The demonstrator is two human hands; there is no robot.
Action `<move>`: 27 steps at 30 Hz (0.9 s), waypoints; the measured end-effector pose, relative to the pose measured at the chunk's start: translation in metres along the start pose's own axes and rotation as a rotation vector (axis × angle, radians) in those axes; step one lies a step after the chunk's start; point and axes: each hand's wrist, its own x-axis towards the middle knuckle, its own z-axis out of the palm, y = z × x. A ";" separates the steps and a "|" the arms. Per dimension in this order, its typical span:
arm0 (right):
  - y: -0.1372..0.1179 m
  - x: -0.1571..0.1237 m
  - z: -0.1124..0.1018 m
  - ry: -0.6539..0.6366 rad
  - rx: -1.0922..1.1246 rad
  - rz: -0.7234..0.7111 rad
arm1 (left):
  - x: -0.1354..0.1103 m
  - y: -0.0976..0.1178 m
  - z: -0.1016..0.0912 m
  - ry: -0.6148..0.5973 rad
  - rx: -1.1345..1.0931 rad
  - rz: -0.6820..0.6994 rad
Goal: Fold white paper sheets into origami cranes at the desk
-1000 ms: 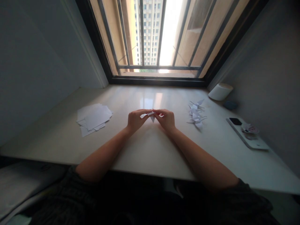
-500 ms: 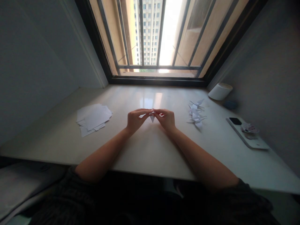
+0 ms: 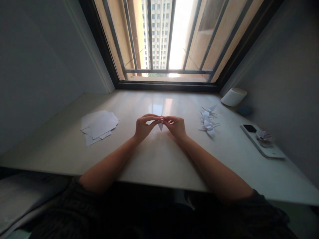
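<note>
Fingertips of both hands pinch a small folded white paper [image 3: 160,125], its point hanging down between them. The left hand [image 3: 144,127] and right hand [image 3: 177,127] curl closed around it, over the pale desk [image 3: 159,159]. From the hands, a stack of paper sheets [image 3: 98,127] lies at 9 o'clock, paper cranes [image 3: 208,121] at 3 o'clock, and a white container [image 3: 233,97] stands near 2 o'clock.

A pale, polished stone table [image 3: 159,162] runs under the window. On it, left, a loose pile of white paper sheets [image 3: 99,126]; right, folded paper cranes [image 3: 208,121] in a cluster, a white cylindrical pot [image 3: 233,97], a small blue pad [image 3: 244,111], and a white tray [image 3: 261,143] holding a black phone [image 3: 250,128].
</note>
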 end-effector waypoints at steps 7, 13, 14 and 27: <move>-0.002 0.001 -0.001 -0.029 0.022 0.024 | -0.001 0.001 0.001 -0.003 -0.047 -0.045; -0.002 0.001 -0.002 0.037 0.003 0.060 | 0.001 0.005 -0.004 0.045 -0.038 -0.034; -0.002 0.001 -0.002 0.056 -0.006 0.055 | 0.002 0.004 -0.005 0.040 -0.013 -0.048; -0.005 -0.001 -0.002 0.068 0.006 -0.050 | -0.001 0.005 -0.003 -0.016 0.055 0.053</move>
